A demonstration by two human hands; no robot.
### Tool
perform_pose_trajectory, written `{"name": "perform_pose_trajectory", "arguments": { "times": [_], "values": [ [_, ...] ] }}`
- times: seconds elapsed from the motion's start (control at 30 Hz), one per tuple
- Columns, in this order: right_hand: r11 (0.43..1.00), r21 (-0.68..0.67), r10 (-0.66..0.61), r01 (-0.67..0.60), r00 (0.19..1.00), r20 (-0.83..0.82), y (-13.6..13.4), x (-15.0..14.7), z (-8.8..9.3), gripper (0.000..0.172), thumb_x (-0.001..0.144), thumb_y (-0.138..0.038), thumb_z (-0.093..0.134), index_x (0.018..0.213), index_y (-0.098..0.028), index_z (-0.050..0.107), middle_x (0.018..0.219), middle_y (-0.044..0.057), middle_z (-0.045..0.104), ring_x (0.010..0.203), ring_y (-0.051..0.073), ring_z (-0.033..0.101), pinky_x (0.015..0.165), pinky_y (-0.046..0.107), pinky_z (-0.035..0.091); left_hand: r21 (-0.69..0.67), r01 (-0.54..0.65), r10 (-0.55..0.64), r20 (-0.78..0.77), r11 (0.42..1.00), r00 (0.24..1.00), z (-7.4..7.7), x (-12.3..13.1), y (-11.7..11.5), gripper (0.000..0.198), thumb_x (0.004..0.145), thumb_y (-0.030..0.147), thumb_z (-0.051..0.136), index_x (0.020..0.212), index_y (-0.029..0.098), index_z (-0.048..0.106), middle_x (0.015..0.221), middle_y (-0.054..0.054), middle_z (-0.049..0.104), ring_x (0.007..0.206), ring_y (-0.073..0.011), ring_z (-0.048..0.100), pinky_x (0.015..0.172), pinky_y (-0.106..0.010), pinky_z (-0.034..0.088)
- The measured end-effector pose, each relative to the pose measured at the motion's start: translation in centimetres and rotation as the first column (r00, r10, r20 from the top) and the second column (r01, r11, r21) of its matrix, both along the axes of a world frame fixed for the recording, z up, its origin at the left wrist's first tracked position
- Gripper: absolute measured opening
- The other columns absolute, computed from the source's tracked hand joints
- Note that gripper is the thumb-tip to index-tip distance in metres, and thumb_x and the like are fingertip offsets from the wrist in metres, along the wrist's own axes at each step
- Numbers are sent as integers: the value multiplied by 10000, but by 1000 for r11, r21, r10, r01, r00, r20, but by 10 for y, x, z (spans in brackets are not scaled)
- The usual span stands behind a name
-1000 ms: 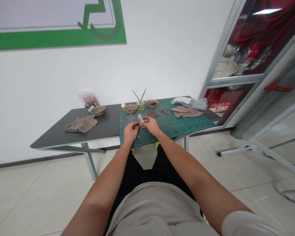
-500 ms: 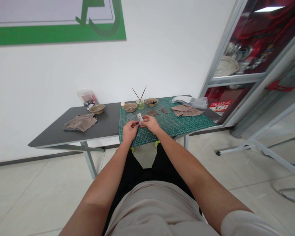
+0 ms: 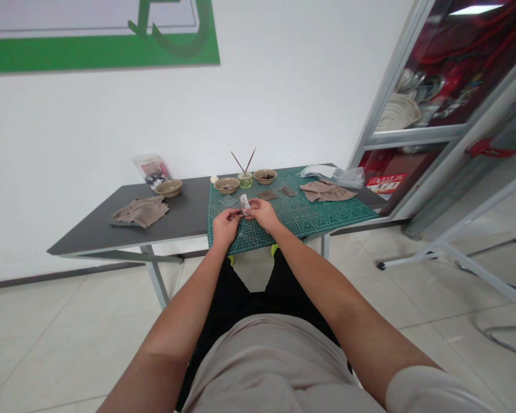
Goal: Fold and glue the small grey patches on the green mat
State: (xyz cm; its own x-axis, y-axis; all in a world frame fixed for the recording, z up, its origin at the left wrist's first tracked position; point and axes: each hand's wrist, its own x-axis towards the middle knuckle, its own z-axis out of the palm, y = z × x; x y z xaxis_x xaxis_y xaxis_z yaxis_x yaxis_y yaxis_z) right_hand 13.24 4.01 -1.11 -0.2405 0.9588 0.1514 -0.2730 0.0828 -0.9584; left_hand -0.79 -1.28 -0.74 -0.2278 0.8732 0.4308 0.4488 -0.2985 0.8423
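Over the green cutting mat [image 3: 284, 212], my two hands meet close together. My right hand [image 3: 264, 214] is closed on a small white piece with greyish marks [image 3: 244, 202], which stands up from the fingertips. Just left of it, my left hand [image 3: 226, 226] has its thumb and fingers pinched together by the lower end of that piece. What lies between those fingers is too small to make out. Beyond the hands, flat on the mat, are a brown square [image 3: 267, 195], a dark grey square [image 3: 288, 190] and a pale grey-green square [image 3: 229, 201].
Along the back stand a tan bowl [image 3: 226, 185], a glass jar [image 3: 245, 180] with two thin sticks, and another bowl [image 3: 265, 176] with dark bits. Brown cloths lie left [image 3: 141, 211] and right [image 3: 328, 191]. A third bowl [image 3: 168, 187] sits by a plastic bag [image 3: 150, 167].
The white piece has tipped slightly more upright and shows more of its face. Both hands stay in nearly the same place, and the view has shifted a little.
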Motion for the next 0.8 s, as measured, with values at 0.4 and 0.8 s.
{"name": "perform_pose_trajectory", "arguments": {
  "times": [0.4,0.8],
  "values": [
    [972,0,-235,235,970,-65,-2,-7,-2,575,658,-201,761,1165,-207,489,796,-20,672,696,151,678,682,335,612,86,51,-54,33,995,998,-9,-3,7,207,791,256,629,988,198,649,838,-15,686,721,-132,635,733,-266,528],
    [998,60,-2,8,996,-94,-6,3,1,373,576,-325,829,820,-162,598,793,-2,661,770,135,638,737,304,591,114,89,-92,17,990,996,-12,-6,11,231,803,283,623,1010,191,671,870,-29,681,784,-138,641,782,-280,529]
  ]
}}
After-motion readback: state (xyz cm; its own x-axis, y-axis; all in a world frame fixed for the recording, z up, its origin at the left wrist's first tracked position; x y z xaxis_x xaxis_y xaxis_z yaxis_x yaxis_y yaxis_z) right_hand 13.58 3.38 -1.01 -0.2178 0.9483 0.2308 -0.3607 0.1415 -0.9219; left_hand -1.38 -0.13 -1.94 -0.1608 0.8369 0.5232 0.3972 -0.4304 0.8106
